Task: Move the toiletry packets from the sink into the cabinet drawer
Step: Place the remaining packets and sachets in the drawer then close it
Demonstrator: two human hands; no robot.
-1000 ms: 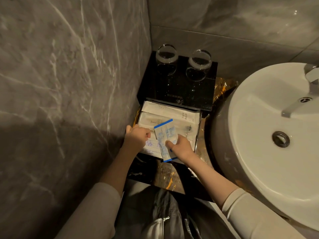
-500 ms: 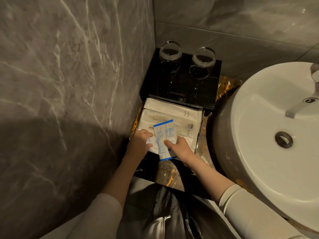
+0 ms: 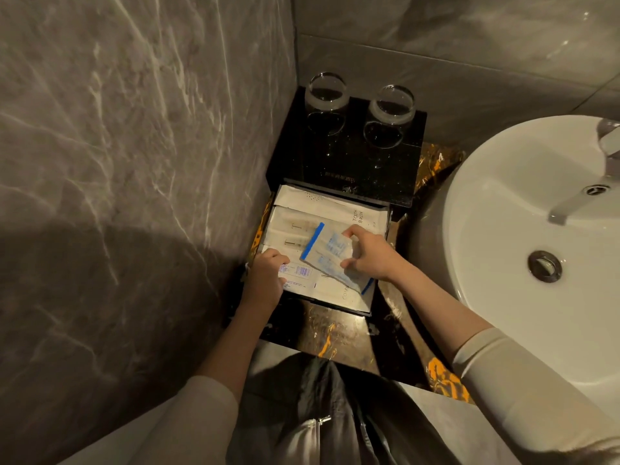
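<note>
1. The blue-edged packet [image 3: 330, 260] lies over the open drawer [image 3: 380, 260] of the black cabinet [image 3: 345, 159], on top of the white packets already inside.
2. The right hand [image 3: 367, 255] pinches this packet at its right side, the thumb near the lower edge and a finger curled over the upper corner.
3. The left hand [image 3: 266, 276] sits at the drawer's front left corner, its fingers curled onto a white printed packet [image 3: 298, 273] that lies flat there, just left of the blue-edged one.
4. The blue-edged packet's long axis runs diagonally: one blue end points to the drawer's back left, the other to its front right corner.
5. The white sink [image 3: 523, 229] stands right of the drawer, and two glasses [image 3: 359, 104] stand on the cabinet top behind it.
</note>
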